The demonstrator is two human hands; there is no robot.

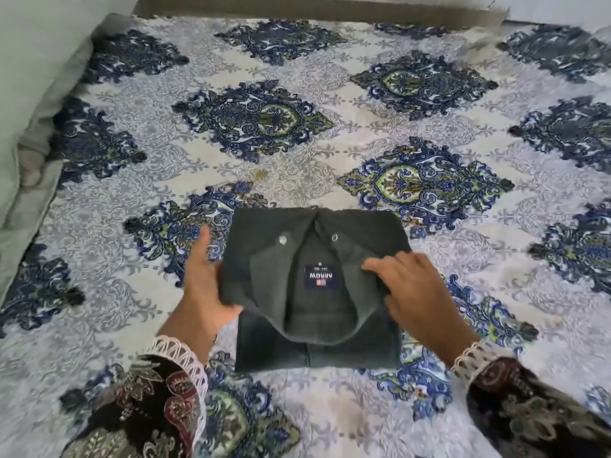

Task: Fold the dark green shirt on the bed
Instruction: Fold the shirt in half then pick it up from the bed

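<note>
Your bed (330,153) wears a blue-patterned white sheet; the folded shirt (317,352) lies on it near you, a pillow (36,77) at its left edge.

Dark green shirt (264,246) with navy label (320,277), on white bedspread (330,153) patterned with blue-and-green medallions

1. A patterned bedspread (330,153) covers the whole surface, pale grey-white scrollwork running all over it.
2. Large navy-and-blue diamond medallions (254,119) repeat across it in staggered rows, some with green and yellow centres.
3. At the left edge sits a pale grey-green pillow (36,71), bulging over the spread's border.
4. Along the top runs a plain beige band (314,8), blurred, so what it is cannot be told.
</note>
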